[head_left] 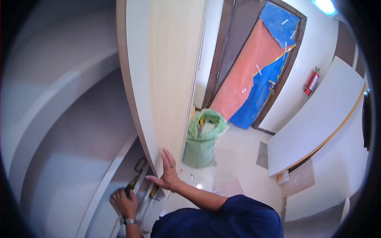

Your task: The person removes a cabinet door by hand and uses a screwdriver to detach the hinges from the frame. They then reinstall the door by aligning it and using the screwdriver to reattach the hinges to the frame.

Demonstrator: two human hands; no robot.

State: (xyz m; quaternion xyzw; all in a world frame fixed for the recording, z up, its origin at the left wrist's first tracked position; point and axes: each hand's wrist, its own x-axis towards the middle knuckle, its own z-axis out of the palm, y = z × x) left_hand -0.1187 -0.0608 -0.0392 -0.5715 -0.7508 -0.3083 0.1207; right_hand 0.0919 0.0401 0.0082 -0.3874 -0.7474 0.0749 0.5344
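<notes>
Tool handle [128,190] — partly hidden

There's a green sack [199,152] standing on the floor [238,156] near the sheet-covered door [254,75], and a red extinguisher [312,82] hanging on the wall [326,51]!

Floor [242,158]: I see pale, glossy tiles with a light reflected in them.
Green sack [199,152]: standing at the left, open-topped, mixed bits inside.
Small scrap [192,176]: on the near side of the sack.
Grey piece [262,154]: flat, right of the sack.
Pinkish piece [231,188]: flat, at the near side.
Small box [283,177]: whitish, farther right; I can't read its markings.
</notes>
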